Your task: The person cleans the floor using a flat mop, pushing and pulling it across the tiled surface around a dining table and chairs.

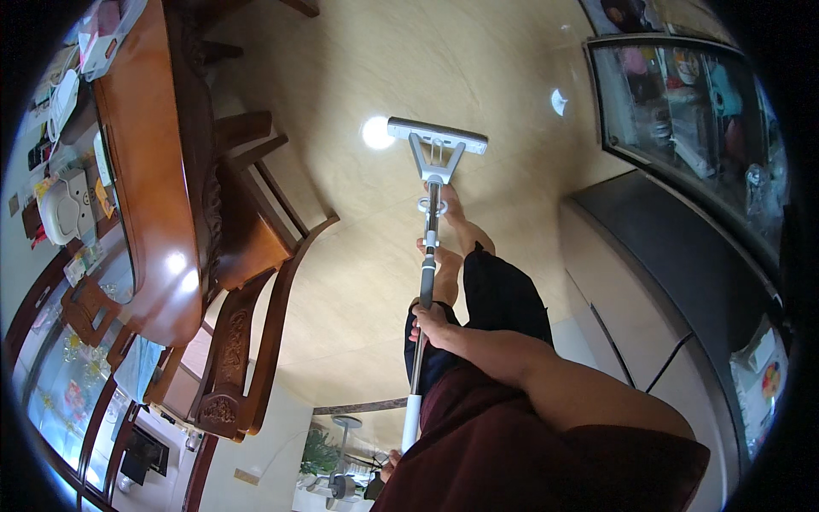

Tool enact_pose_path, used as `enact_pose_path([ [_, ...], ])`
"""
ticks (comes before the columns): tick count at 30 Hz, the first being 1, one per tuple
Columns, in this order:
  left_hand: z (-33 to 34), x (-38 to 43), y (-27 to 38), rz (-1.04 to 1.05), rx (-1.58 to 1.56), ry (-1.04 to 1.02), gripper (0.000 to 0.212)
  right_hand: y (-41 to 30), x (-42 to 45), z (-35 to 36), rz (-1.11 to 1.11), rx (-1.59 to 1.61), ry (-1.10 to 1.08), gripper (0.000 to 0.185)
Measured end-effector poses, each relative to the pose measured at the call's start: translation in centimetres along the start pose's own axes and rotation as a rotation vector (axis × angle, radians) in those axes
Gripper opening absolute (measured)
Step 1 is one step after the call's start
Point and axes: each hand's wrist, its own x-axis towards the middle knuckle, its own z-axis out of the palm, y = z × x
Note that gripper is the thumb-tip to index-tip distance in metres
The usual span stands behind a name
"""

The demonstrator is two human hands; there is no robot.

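A sponge mop point(437, 136) with a grey-and-white head reaches out over the glossy beige floor in front of me. My right hand point(432, 322) is wrapped around the metal pole, just below its grey collar. Only a few fingers of my left hand point(389, 465) show, curled by the top end of the white handle point(412, 419); my dark red shirt hides the rest. The mop's pole runs past my bare feet point(451, 201), and a white ring-shaped lever point(432, 205) sits on it near the head.
To the left stands a carved wooden chair point(256, 320) beside a polished wooden table point(150, 192) bearing several household items. On the right are a glass-fronted cabinet point(691, 109) filled with goods and a low grey cabinet point(614, 320) with a dark top. Chair legs jut over the floor.
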Motion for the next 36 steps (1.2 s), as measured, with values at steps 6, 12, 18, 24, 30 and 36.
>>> enact_pose_path([
  [6,-1.9,-2.9,18.1,0.388,-0.194,-0.099,0.061,-12.9,2.7,-1.1,-0.377,-0.011,-0.047,0.018],
  [12,0.0,-10.6,40.1,0.794,-0.515,-0.903,0.029,-36.5,4.4,-14.1,-0.741,0.035,0.410,0.040],
  [18,2.3,-10.0,37.2,0.848,-0.539,-0.959,0.029,-34.1,3.6,-13.5,-0.757,0.079,0.244,0.022],
  [24,1.7,-1.5,20.2,0.635,-0.489,-0.749,0.042,-15.9,8.2,-10.1,-0.614,0.116,-0.256,0.012],
  [30,0.2,3.6,-3.6,0.389,-0.344,-0.274,0.039,12.3,9.9,-2.1,-0.400,-0.078,0.069,0.016],
  [36,3.3,5.6,-11.3,0.318,-0.523,-0.230,0.051,18.7,8.0,0.5,-0.241,-0.072,0.156,0.019],
])
